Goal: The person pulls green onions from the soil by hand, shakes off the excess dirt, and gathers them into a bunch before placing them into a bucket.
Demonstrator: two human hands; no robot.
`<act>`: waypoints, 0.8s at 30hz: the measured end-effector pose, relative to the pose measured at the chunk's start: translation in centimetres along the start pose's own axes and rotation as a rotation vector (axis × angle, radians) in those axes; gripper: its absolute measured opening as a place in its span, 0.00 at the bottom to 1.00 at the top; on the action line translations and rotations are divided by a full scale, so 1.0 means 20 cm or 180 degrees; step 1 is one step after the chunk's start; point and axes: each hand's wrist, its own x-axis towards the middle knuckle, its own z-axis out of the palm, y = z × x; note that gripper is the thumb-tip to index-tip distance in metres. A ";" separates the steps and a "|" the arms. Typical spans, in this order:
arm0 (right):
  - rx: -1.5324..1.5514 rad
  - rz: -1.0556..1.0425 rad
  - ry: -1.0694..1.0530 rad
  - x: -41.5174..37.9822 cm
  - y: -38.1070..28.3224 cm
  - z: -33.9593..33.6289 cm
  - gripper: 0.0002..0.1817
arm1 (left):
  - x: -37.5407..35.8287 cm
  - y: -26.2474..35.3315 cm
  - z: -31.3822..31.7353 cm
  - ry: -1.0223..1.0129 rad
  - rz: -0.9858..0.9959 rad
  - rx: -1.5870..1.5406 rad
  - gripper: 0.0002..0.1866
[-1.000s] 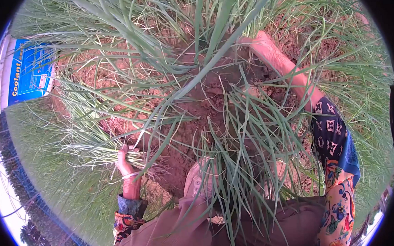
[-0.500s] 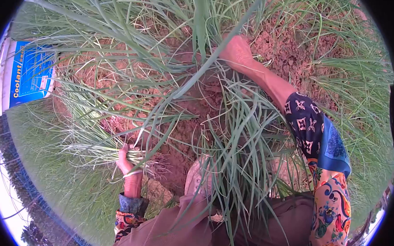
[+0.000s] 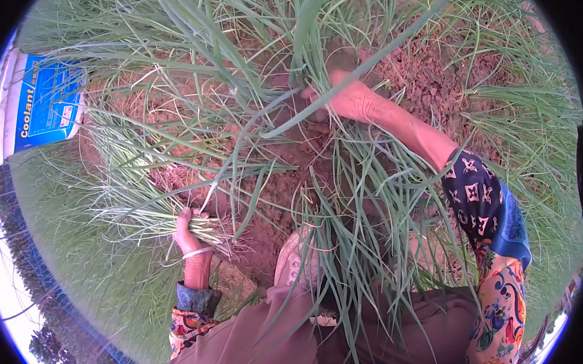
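My left hand (image 3: 187, 235) is closed round a bunch of green onions (image 3: 150, 219), whose pale stems and stringy roots point right, towards the bare soil. Their green leaves spread out to the left. At the foot of a standing clump of green onions (image 3: 305, 46), my right hand (image 3: 348, 100) reaches in low over the soil. A long leaf crosses in front of it, and its fingers are partly hidden and blurred, so their grip does not show. More long green onion leaves (image 3: 366, 224) hang between my right forearm and my legs.
Another pile of green onions (image 3: 128, 148) lies at the left on reddish soil (image 3: 263, 213). Beyond it stands a white bucket with a blue coolant label (image 3: 49, 106). My shoe (image 3: 295, 261) is below the middle. Growing green onions (image 3: 525, 117) fill the right side.
My right hand has drawn slightly towards me, and the tall leaves by it have swung to the right. My left hand keeps its bunch in nearly the same place.
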 end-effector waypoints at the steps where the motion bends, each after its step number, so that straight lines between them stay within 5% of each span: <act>1: 0.0285 0.0074 0.0092 0.00 -0.02 0.01 0.19 | 0.00 0.00 0.00 -0.0010 0.0002 0.0028 0.09; 7: -0.0481 -0.0279 0.1185 -0.02 -0.04 0.11 0.16 | 0.00 -0.01 -0.01 0.0068 0.0031 -0.0013 0.09; 14: -0.0913 -0.0728 0.1000 0.03 -0.06 0.15 0.11 | -0.03 0.02 0.02 0.0073 -0.0056 0.0010 0.08; 24: -0.0025 -0.1140 0.1607 -0.07 -0.04 0.17 0.14 | 0.03 -0.02 -0.07 -0.0094 -0.0141 -0.0118 0.08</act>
